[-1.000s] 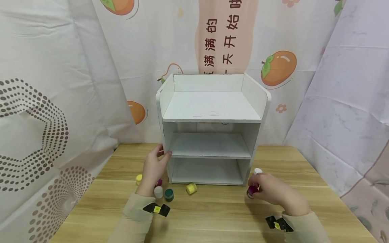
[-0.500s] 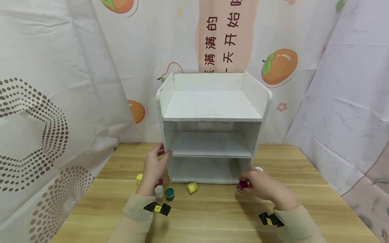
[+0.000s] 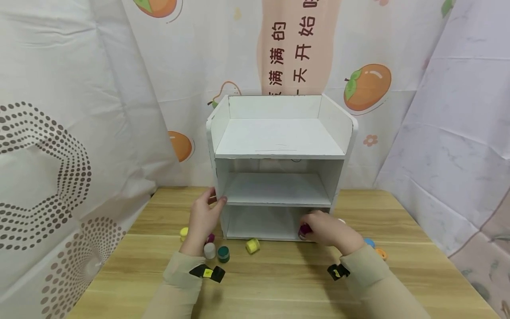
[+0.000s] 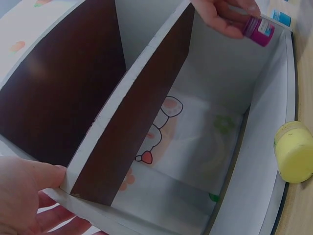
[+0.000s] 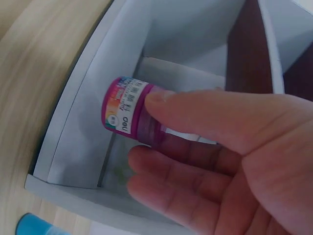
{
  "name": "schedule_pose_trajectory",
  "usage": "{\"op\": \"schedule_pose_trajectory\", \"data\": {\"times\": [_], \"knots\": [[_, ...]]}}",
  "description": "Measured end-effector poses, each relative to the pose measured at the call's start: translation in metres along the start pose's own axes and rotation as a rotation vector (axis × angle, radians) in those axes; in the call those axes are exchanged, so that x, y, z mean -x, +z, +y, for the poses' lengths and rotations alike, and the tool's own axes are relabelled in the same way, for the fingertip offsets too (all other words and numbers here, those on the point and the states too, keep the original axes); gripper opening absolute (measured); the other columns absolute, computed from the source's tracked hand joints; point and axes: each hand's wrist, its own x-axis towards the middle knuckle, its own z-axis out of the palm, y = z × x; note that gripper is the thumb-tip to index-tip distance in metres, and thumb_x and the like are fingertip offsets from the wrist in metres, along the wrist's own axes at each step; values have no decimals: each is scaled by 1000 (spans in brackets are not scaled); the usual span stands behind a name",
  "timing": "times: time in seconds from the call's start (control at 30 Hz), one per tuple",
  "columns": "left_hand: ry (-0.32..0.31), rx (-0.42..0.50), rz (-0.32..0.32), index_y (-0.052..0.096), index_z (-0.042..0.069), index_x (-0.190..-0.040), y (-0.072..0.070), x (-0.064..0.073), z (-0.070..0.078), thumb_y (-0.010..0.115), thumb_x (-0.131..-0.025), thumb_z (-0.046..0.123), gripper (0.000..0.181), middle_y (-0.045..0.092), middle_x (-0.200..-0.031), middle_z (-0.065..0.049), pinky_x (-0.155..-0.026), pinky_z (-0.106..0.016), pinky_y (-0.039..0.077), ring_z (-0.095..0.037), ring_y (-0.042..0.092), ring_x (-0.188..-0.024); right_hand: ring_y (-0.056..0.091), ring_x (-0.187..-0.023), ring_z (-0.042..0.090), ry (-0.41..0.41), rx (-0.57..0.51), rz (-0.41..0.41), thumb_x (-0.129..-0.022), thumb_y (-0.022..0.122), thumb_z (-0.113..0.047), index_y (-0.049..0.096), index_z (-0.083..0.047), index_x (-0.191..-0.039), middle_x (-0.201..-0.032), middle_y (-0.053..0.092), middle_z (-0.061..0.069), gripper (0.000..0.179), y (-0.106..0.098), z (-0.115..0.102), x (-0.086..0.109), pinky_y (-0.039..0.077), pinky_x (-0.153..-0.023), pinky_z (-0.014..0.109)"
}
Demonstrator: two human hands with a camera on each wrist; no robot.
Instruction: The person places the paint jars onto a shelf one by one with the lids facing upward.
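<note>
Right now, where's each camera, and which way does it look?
Head: worn there, looking forward and down at the white shelf; left hand, right hand, sleeves show.
Left wrist: worn there, looking into the white shelf; both hands show.
Right wrist: worn there, facing the purple jar; right hand shows.
Both wrist views share the purple jar.

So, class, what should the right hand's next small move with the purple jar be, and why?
Probably ease the purple jar inward and set it on the bottom shelf: the right hand pinches it at that compartment's opening, while the left hand holds the white shelf unit by its side.
</note>
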Motion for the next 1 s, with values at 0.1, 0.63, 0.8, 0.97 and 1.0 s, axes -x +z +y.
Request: {"op": "schedule_pose_trajectory", "data": {"times": [0.1, 0.63, 0.8, 0.97, 1.0], "knots": [[-7, 0, 0, 57, 3, -140, 0, 0, -1, 68, -100, 24, 46, 60, -137, -18, -92, -48, 56, -36, 61, -122, 43, -65, 10, 22, 40, -22, -89, 76, -4, 64, -11, -81, -71, 52, -4, 17, 0, 0, -9, 39, -58, 27], [-11, 8, -4, 56, 1, -141, -1, -1, 0, 68, -100, 23, 48, 59, -138, -19, -92, -48, 56, -36, 61, -123, 39, -64, 15, 79, 287, -43, -95, 64, -3, 48, -14, -74, -67, 45, 0, 29, 11, -1, -31, 43, -60, 34], [-14, 7, -2, 56, 2, -141, -1, -1, -1, 68, -100, 24, 48, 59, -138, -18, -93, -48, 56, -36, 61, -122, 42, -71, 17, 39, 410, 21, -96, 64, -5, 48, -12, -77, -74, 47, 2, 26, 17, 3, -34, 49, -72, 37], [-15, -2, -3, 57, 3, -140, 0, -1, 0, 68, -100, 25, 47, 60, -138, -18, -93, -48, 56, -35, 61, -122, 45, -76, 18, 84, 371, -29, -98, 61, -5, 50, -11, -83, -80, 49, 4, 20, 19, 5, -37, 52, -81, 40], [-11, 0, -4, 57, 2, -140, 0, -1, 0, 68, -100, 24, 47, 60, -138, -18, -93, -48, 56, -36, 61, -121, 46, -76, 18, 100, 352, -47, -98, 60, -4, 50, -10, -84, -81, 50, 4, 18, 19, 5, -38, 52, -82, 40]]}}
